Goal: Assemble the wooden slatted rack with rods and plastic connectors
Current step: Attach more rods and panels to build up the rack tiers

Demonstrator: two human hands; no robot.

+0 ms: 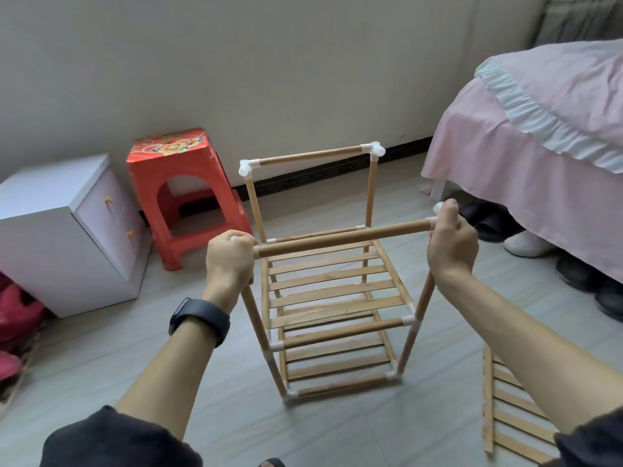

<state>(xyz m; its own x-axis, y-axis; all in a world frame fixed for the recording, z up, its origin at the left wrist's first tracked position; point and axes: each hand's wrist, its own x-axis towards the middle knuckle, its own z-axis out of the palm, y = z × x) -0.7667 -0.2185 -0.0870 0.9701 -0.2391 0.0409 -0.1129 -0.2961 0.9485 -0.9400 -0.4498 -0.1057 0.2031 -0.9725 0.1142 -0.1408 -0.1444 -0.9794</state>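
Note:
The wooden rack (332,291) stands upright on the floor, built of rods joined by white plastic connectors, with slatted shelves at its middle and bottom levels. Its near top rod (344,238) runs between my two hands. My left hand (229,261) grips the rod's left end, hiding the corner connector there. Over the right corner connector (438,207) my right hand (451,241) grips the other end. The far top rod (312,156) sits between two white corner connectors. A loose slatted shelf (509,409) lies on the floor at the right, partly behind my right forearm.
An orange plastic stool (183,197) and a white cabinet (64,237) stand left by the wall. A bed with a pink cover (539,129) fills the right, with shoes (526,244) under its edge. Red bags (17,318) lie at far left.

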